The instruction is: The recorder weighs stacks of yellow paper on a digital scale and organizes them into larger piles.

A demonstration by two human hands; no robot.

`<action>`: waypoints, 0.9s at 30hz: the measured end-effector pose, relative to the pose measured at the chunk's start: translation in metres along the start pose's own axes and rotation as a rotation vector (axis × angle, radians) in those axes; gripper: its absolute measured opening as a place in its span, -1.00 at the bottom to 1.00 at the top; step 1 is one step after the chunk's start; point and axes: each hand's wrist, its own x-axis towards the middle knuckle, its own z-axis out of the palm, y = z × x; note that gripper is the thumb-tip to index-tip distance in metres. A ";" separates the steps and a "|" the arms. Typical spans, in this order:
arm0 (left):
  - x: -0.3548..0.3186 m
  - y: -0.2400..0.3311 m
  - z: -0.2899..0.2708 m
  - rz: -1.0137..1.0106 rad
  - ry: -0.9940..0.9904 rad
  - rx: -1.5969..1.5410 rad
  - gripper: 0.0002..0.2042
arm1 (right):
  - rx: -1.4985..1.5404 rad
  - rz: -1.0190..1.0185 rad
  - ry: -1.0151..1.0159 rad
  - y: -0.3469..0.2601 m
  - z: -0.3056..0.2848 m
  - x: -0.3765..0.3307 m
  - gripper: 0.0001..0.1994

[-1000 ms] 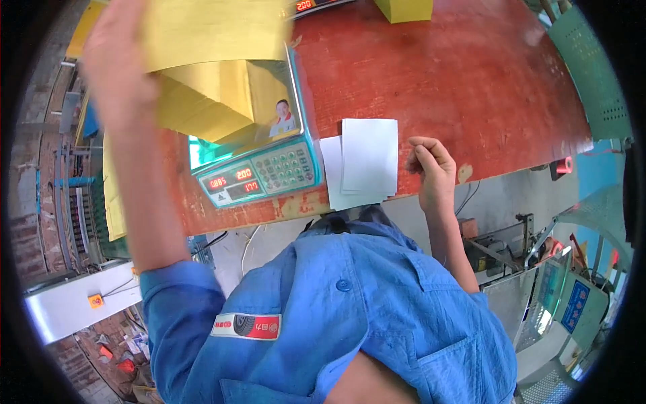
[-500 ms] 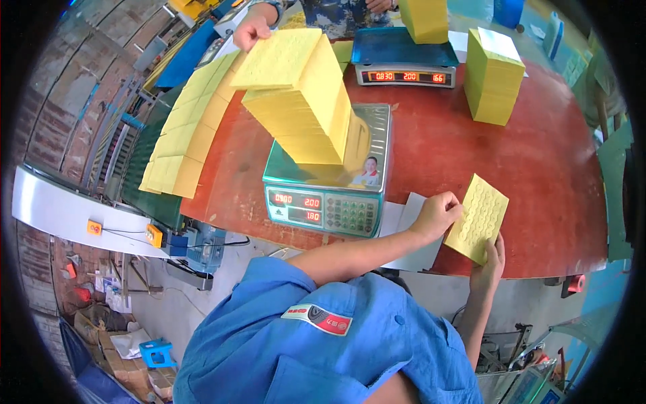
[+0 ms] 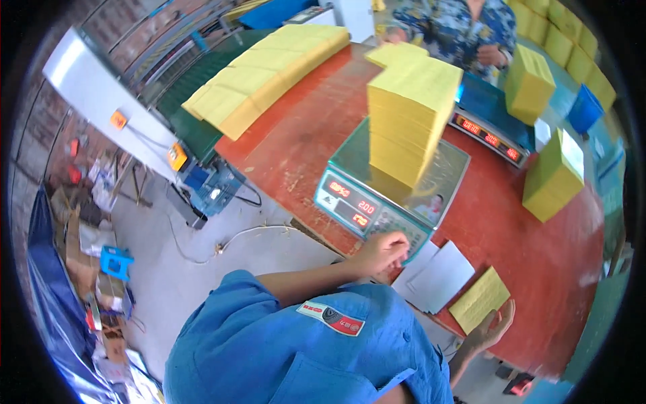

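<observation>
My left hand [image 3: 385,253] is just in front of the teal-and-silver weighing scale [image 3: 441,225], its fingers curled in with nothing visible in them. My right hand [image 3: 490,330] lies at the near right edge of a thin stack of yellow embossed paper sheets [image 3: 481,299] on the table, touching it with fingers stretched out. A tall stack of yellow paper [image 3: 407,131] stands on the scale's plate. White sheets [image 3: 437,276] lie between the scale and the thin stack.
A co-worker in a camouflage top [image 3: 441,30] stands across the red table [image 3: 286,128]. Before them is a second scale [image 3: 488,138] bearing a yellow stack [image 3: 529,84]. Another yellow stack [image 3: 555,178] stands at right. A row of yellow bundles [image 3: 269,74] lies on a green conveyor [image 3: 192,87].
My view has turned, shifting the scene. My left hand has left the yellow sheets and moved left toward the scale. The thin stack, raised before, now lies on the table under my right hand.
</observation>
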 end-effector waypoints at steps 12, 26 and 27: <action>-0.094 0.006 -0.197 0.025 0.691 -0.039 -0.81 | 0.489 -0.086 -0.778 -0.179 0.183 -0.067 -0.83; -0.075 0.072 -0.624 0.248 0.875 1.093 -0.62 | 0.423 0.224 -1.067 -0.281 0.355 -0.234 -0.85; -0.052 0.071 -0.646 0.257 0.797 1.144 -0.61 | 0.397 0.157 -1.064 -0.291 0.365 -0.245 -0.87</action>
